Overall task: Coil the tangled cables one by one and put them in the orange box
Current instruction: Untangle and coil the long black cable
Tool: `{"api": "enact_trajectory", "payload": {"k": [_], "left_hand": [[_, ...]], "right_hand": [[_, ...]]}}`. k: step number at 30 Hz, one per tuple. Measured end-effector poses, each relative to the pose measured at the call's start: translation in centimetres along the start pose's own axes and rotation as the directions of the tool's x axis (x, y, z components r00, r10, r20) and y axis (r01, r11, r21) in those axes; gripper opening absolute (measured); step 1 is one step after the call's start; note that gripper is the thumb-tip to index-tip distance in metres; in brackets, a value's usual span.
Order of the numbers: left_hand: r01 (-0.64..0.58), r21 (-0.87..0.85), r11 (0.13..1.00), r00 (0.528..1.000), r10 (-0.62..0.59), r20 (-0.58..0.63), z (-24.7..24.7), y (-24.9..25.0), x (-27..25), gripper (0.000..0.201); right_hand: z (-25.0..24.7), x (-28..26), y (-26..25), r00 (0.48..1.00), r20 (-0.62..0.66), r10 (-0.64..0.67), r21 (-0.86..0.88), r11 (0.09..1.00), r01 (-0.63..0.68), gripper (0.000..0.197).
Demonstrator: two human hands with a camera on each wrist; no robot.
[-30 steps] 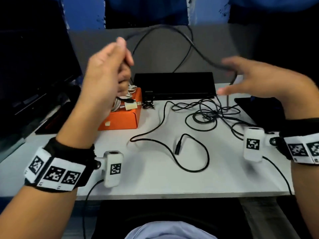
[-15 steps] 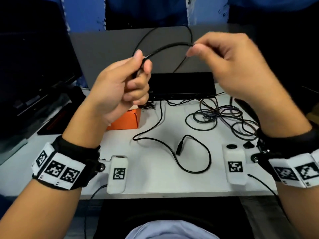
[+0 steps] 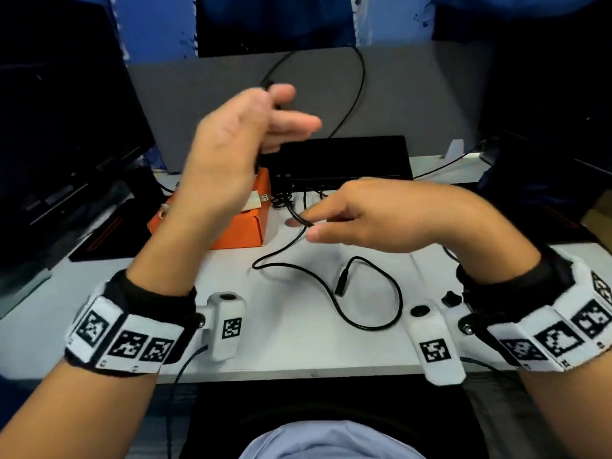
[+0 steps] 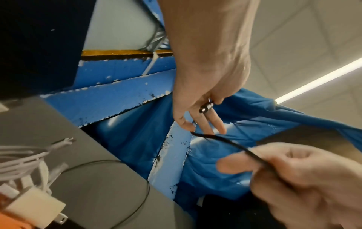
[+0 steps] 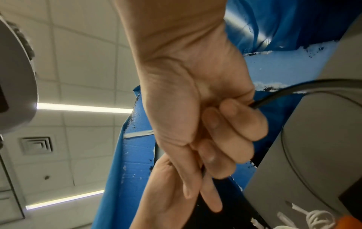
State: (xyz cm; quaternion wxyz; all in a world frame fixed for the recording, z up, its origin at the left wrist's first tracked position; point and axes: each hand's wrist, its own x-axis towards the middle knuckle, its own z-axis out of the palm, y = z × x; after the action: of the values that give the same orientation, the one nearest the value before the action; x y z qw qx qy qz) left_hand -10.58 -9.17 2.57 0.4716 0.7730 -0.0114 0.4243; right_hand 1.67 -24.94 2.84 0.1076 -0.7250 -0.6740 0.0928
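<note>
Left hand (image 3: 228, 150) up, pinching the cable (image 3: 331, 286) end so loops hang; our right (image 3: 381, 217) pinches it lower, feeding slack off the table (image 3: 298, 352) beside the box (image 3: 238, 230).

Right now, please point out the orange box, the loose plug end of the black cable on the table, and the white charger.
orange box (image 3: 236, 231): head view, its front wall.
black cable (image 3: 340, 286): head view, its loose plug end.
white charger (image 4: 33, 206): left wrist view, its body.
</note>
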Motion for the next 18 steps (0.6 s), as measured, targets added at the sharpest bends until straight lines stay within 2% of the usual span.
{"api": "enact_trajectory", "payload": {"k": [2,4,5,7,9,10,13,14,16,18], "left_hand": [[0.002,0.08,0.997,0.99,-0.013,0.142,0.5,0.0,-0.3,0.036],[0.02,0.117,0.993,0.965,-0.05,0.259,0.4,0.3,-0.5,0.033],[0.027,0.127,0.992,0.952,-0.064,0.3,0.2,0.5,-0.6,0.032],[0.067,0.135,0.989,0.926,-0.112,0.361,0.0,0.9,-0.7,0.034],[0.122,0.111,0.986,0.903,-0.157,0.399,-0.3,1.0,-0.8,0.038],[0.156,0.039,0.987,0.893,-0.158,0.421,-0.3,0.9,-0.8,0.04],[0.293,-0.288,0.912,0.871,-0.13,0.475,-0.3,0.8,-1.0,0.044],[0.328,-0.349,0.878,0.865,-0.131,0.485,-0.2,0.7,-1.0,0.045],[0.361,-0.367,0.857,0.858,-0.151,0.491,0.1,0.5,-1.0,0.045],[0.335,-0.292,0.896,0.864,-0.17,0.473,0.3,0.5,-1.0,0.044]], "right_hand": [[-0.5,-0.4,-0.1,0.996,-0.067,-0.062,0.065,0.996,0.066,0.023],[-1.2,-0.7,0.3,0.968,-0.239,-0.076,0.168,0.979,0.118,0.018],[-1.6,-0.8,0.6,0.935,-0.349,-0.067,0.222,0.963,0.152,0.018],[-1.9,-0.9,1.1,0.833,-0.553,-0.025,0.301,0.926,0.228,0.021],[-1.9,-0.8,1.1,0.765,-0.644,-0.002,0.346,0.891,0.294,0.022],[-1.8,-0.7,0.9,0.755,-0.656,-0.009,0.349,0.883,0.313,0.021],[-1.4,-0.4,0.2,0.797,-0.602,-0.047,0.265,0.93,0.255,0.022],[-1.4,-0.4,0.1,0.813,-0.58,-0.044,0.238,0.946,0.221,0.024],[-1.7,-0.7,0.0,0.825,-0.564,-0.013,0.199,0.968,0.151,0.035],[-2.3,-1.1,0.4,0.828,-0.561,0.006,0.159,0.982,0.101,0.042]]}}
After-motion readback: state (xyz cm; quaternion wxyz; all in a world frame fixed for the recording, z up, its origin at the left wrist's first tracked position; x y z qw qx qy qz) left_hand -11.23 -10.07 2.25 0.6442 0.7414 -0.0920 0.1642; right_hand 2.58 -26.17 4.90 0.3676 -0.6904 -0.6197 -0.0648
